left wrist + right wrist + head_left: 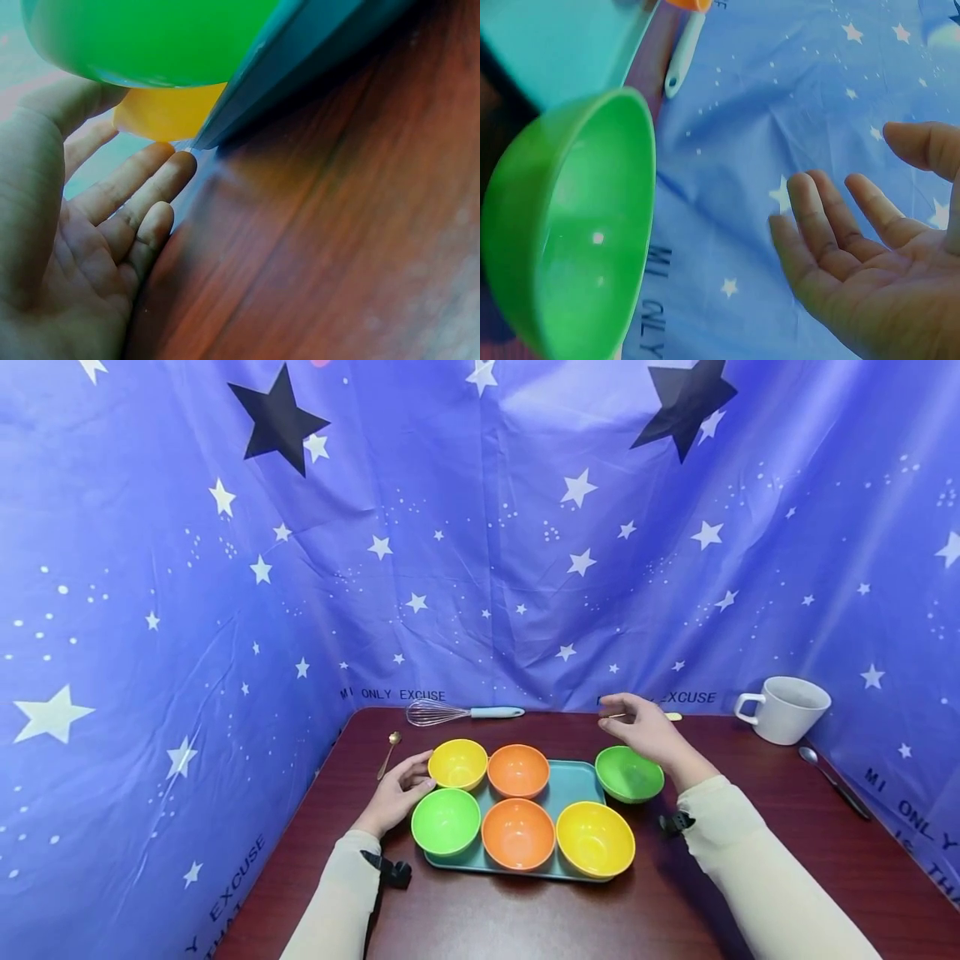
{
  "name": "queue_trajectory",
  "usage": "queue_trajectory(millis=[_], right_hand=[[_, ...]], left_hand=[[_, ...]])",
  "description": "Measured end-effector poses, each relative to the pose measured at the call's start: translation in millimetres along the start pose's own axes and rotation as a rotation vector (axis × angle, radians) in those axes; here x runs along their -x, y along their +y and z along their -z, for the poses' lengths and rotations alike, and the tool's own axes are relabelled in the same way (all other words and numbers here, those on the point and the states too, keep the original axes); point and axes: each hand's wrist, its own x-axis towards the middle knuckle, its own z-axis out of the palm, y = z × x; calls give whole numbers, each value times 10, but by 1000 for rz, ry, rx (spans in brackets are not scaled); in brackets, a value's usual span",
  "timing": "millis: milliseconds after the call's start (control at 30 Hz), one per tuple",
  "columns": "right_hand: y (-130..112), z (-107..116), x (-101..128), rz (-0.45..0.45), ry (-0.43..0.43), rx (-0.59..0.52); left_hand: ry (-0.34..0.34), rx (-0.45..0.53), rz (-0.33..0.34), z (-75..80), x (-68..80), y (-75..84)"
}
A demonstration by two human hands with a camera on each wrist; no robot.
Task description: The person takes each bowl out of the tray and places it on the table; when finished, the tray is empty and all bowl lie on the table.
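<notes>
On the dark wooden table point(480, 910), starting at your far left, a gold spoon point(389, 753) lies near the table's left edge, and just to the right of it your left hand point(396, 795) rests flat with relaxed, nearly straight fingers, holding nothing. Its fingertips reach the left side of the teal tray point(577, 781), close to the yellow bowl point(458, 763) at the back left and the green bowl point(446, 821) at the front left (the left wrist view shows the fingers point(142, 187) lying by the tray's edge under those two bowls, though whether they touch it is hard to say). Behind, a wire whisk point(461, 712) with a pale blue handle lies along the back of the table.

Moving right, two orange bowls sit in the tray's middle, one at the back point(518, 770) and one at the front point(518, 833), and a second yellow bowl point(596, 838) fills the front right corner. A second green bowl point(628, 773) sits at the tray's back right corner, partly over its rim. Your right hand point(643, 727) hovers above and just behind this bowl, open with loosely curved fingers and gripping nothing; the right wrist view confirms an empty palm. A small pale utensil point(672, 717) lies behind that hand. Further right stand a white mug point(784, 708) and, beside it, a dark-handled spoon point(832, 779).
</notes>
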Motion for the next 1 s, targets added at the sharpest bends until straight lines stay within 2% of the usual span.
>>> queue_trajectory(millis=[133,333,467,700,1000], right_hand=[[-35,-147,-131,-5,-55,-45],[-26,-374,-287,-62,-127,-117],[-46,-478,-346,-76,-171,-111],[-89,-607,-437,-90,-270,-90],[-119,-753,-547,-169,-367,-119]], left_hand=[[1,3,6,13,1,-9],[-4,25,-12,7,4,-56],[-3,28,-26,-13,10,-70],[2,22,-4,-21,14,-43],[6,14,-3,-1,-2,-18]])
